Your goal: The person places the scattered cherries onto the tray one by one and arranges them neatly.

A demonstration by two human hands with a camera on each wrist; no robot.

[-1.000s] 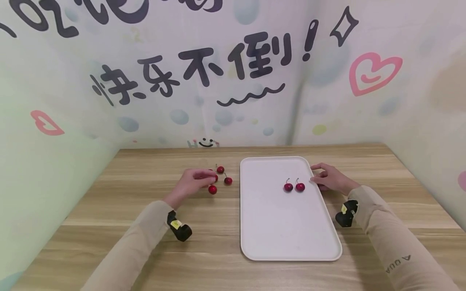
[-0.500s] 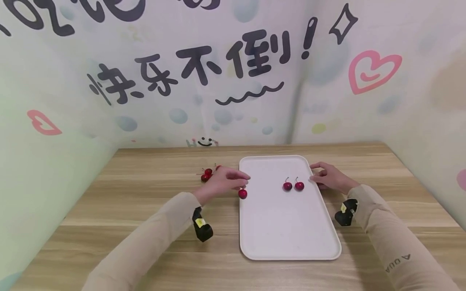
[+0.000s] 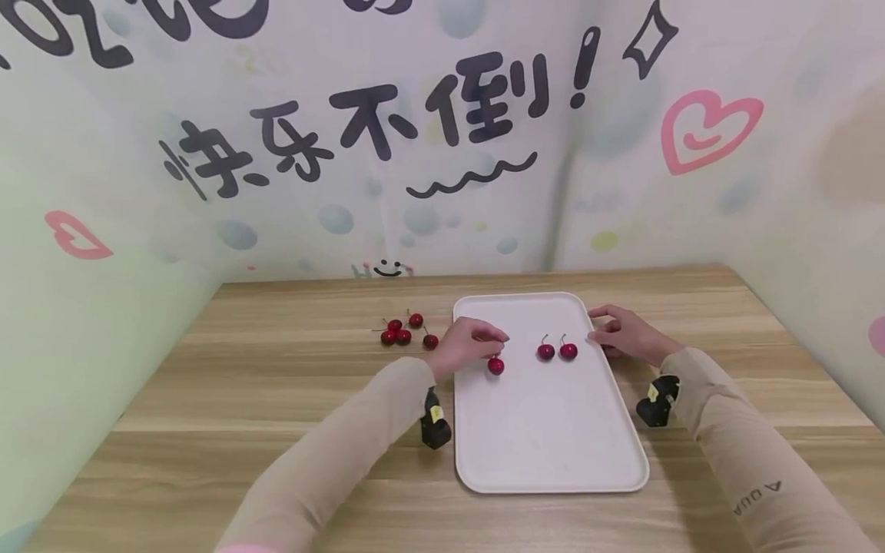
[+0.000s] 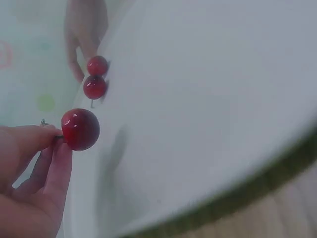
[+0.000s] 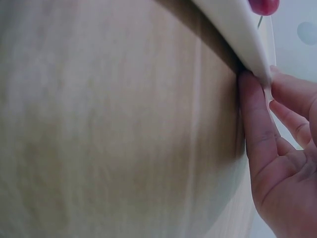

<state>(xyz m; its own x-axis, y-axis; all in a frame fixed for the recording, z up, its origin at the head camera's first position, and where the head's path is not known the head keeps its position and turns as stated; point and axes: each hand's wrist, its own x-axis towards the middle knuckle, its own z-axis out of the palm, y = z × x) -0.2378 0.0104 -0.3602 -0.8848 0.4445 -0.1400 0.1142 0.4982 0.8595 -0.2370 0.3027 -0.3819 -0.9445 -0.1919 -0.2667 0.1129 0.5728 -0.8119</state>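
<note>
A red cherry [image 3: 495, 365] hangs by its stem from my left hand [image 3: 465, 346], over the left part of the white tray [image 3: 546, 438]. In the left wrist view, thumb and fingers pinch the stem, with the round cherry [image 4: 80, 129] beyond the fingertips. Two more cherries with upright stems, a left one [image 3: 545, 352] and a right one [image 3: 568, 351], rest side by side in the tray. At the tray's right edge, my right hand [image 3: 625, 336] holds the rim between thumb and fingers. The right wrist view shows the thumb against the outside of the rim [image 5: 237, 34].
Several cherries [image 3: 403, 337] lie clustered on the wooden table [image 3: 276, 415] left of the tray, with a single cherry [image 3: 430, 341] nearer to it. A printed cloth [image 3: 387, 230] with dark lettering stands behind the table.
My left hand has taken a cherry from the group on the table and carried it right, over the tray. My right hand has stayed at the tray's edge.
</note>
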